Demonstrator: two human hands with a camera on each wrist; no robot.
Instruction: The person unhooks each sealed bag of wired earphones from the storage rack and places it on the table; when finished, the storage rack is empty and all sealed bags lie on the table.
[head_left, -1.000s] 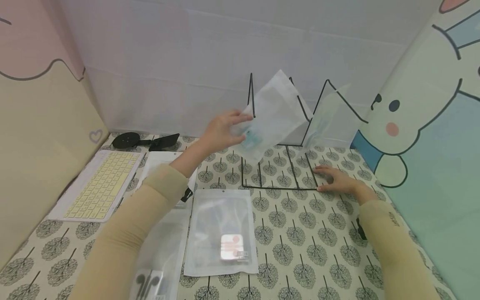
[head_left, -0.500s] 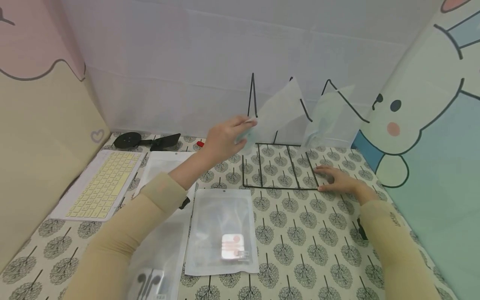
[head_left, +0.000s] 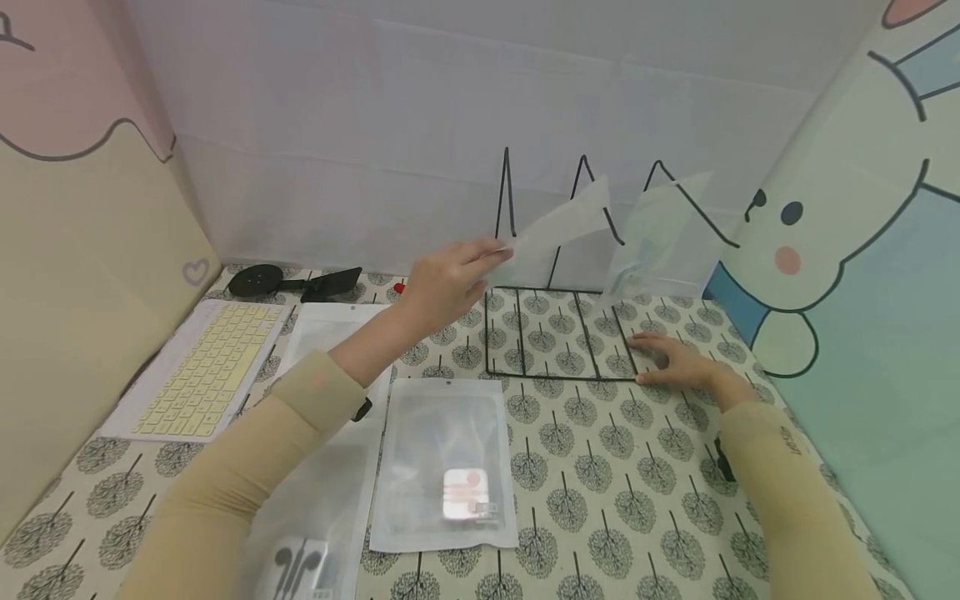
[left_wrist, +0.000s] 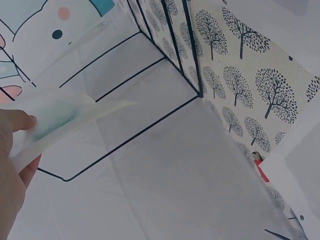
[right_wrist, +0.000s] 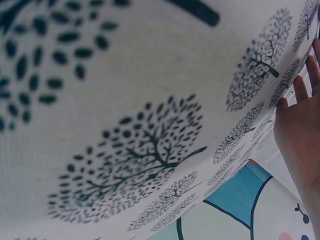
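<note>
My left hand (head_left: 450, 279) pinches a frosted zip bag (head_left: 566, 221) by its near edge, between thumb and fingers. A blue-green patch shows inside that bag (left_wrist: 55, 120) in the left wrist view. In the head view the bag slants across the upright dividers of a black wire rack (head_left: 558, 377). Another translucent bag (head_left: 656, 233) with bluish contents leans in the rack's right-hand slot. My right hand (head_left: 675, 360) rests on the patterned tablecloth, fingertips right at the rack's front right corner. Relaxed fingers of the right hand (right_wrist: 300, 120) show at the edge of the right wrist view.
A frosted bag (head_left: 427, 425) with a white earphone box lies in front of the rack. Left of it are more frosted bags (head_left: 322, 475), partly under my left arm, and a yellow-keyed keyboard (head_left: 206, 367). Behind sit a black stand (head_left: 255, 281) and a small red thing (head_left: 399, 287). Fabric walls enclose the table.
The bag in my left hand has swung from facing forward to nearly edge-on and come down a little between the rack dividers. The right hand has stayed put.
</note>
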